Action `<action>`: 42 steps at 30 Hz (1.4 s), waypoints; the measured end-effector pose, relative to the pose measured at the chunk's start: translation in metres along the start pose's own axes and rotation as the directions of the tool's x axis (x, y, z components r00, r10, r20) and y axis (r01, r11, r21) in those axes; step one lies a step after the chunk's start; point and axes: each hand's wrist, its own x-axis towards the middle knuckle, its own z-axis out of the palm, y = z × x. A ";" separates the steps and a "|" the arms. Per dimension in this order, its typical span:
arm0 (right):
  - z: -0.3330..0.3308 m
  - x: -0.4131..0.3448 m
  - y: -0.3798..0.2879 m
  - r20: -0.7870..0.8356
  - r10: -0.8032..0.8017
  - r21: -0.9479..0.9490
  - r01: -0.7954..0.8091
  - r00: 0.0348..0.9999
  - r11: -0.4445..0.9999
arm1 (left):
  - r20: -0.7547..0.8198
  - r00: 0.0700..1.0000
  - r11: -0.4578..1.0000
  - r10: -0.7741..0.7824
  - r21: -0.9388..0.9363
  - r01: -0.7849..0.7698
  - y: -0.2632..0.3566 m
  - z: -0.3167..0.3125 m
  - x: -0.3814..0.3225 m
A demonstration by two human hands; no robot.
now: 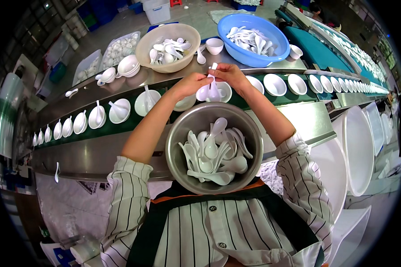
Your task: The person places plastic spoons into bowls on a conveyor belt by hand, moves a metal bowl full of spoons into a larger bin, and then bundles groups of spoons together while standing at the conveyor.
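A few white soup spoons, bunched together, hang bowls downward between my two hands. My right hand pinches them near the handle tips, and the fingers of my left hand close on their handles from the other side. Just behind the spoons is a white bowl on the green conveyor belt, partly hidden by them. Close in front of my body, a steel basin holds a pile of white spoons. Bowls to the left on the belt each have a spoon in them; those to the right show none.
Beyond the belt, a beige basin and a blue basin hold more spoons. Between them stands a small white cup. Stacked bowls sit on the steel ledge at left. A teal conveyor runs at far right.
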 end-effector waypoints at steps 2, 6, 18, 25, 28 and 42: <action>-0.005 0.002 0.007 -0.049 -0.012 -0.036 0.010 0.999 0.999 | 0.044 0.992 0.943 -0.117 0.317 0.098 -0.001 -0.012 -0.005; -0.016 0.010 0.028 -0.143 0.028 -0.039 -0.034 0.989 0.999 | 0.041 0.981 0.981 -0.191 -0.037 0.193 -0.037 -0.019 -0.013; -0.021 0.006 0.031 -0.144 -0.288 -0.882 0.009 0.947 0.471 | -0.524 0.827 0.646 0.201 0.706 0.290 -0.079 -0.040 -0.030; 0.047 -0.087 -0.019 0.687 -0.088 -0.658 0.668 0.722 0.347 | -0.572 0.784 0.635 0.242 0.704 0.318 -0.074 -0.042 -0.024; 0.048 -0.109 0.014 0.740 -0.131 -0.654 0.752 0.659 0.088 | -0.471 0.840 0.676 0.271 0.714 0.182 -0.047 -0.023 0.001; -0.044 -0.043 -0.022 -0.171 0.235 -0.693 -0.286 0.957 0.662 | -0.368 0.925 0.884 0.098 0.459 0.089 -0.012 0.016 0.011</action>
